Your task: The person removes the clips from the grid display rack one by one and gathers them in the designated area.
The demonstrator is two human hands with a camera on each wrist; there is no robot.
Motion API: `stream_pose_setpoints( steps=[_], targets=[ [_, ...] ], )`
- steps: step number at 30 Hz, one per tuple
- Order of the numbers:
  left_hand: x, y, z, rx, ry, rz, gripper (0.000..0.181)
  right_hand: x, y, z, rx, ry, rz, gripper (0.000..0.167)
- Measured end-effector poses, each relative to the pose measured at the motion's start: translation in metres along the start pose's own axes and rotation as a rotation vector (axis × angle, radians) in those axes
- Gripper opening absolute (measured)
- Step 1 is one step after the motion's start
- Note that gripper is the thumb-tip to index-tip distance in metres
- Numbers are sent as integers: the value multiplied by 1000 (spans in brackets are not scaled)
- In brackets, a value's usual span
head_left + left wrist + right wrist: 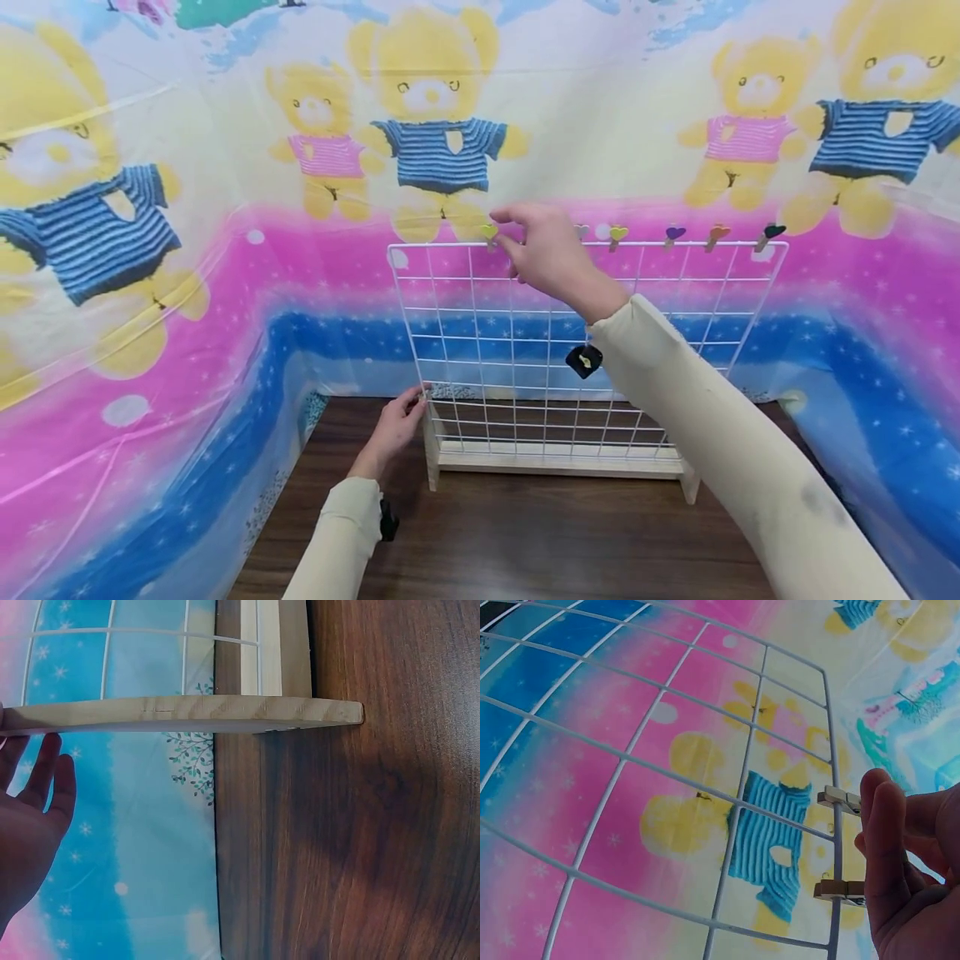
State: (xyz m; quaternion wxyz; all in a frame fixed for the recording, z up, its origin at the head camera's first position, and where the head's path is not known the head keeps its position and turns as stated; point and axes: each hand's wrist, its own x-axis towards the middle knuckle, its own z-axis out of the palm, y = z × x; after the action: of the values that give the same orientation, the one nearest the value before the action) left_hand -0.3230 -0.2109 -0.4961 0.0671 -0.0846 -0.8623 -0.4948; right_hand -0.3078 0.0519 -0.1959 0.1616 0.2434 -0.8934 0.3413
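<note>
1. Narrowly, our right hand (547,250) curves its fingers at the yellow heart clip (489,231); we cannot tell whether they pinch it.
2. Just beneath them, we'd best keep it square to the top wire (641,243).
3. Far below, our left hand (397,419) grips the wooden upright (225,711), likely steadying.

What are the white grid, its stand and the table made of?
The grid looks like metal wire, coated white: thin, smooth bars. Its stand seems bare, pale wood, with grain lines showing. The table looks like dark, slightly shiny wood, though its grain could be printed.
</note>
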Motion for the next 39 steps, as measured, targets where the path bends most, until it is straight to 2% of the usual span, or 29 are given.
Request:
stream_pose_setpoints(
  steps=[5,11,21,34,39],
  targets=[
    [1,1,1,5,1,2,35,6,1,5,48,-16,44,38],
    [0,0,1,5,6,-8,35,11,3,10,89,-11,52,36],
    [0,1,0,5,12,-20,34,9,4,11,127,30,25,23],
    [1,0,1,16,1,-34,36,6,7,8,166,136,-25,17],
    [1,1,0,8,3,-35,36,-2,3,5,217,103,-30,17]
  ],
)
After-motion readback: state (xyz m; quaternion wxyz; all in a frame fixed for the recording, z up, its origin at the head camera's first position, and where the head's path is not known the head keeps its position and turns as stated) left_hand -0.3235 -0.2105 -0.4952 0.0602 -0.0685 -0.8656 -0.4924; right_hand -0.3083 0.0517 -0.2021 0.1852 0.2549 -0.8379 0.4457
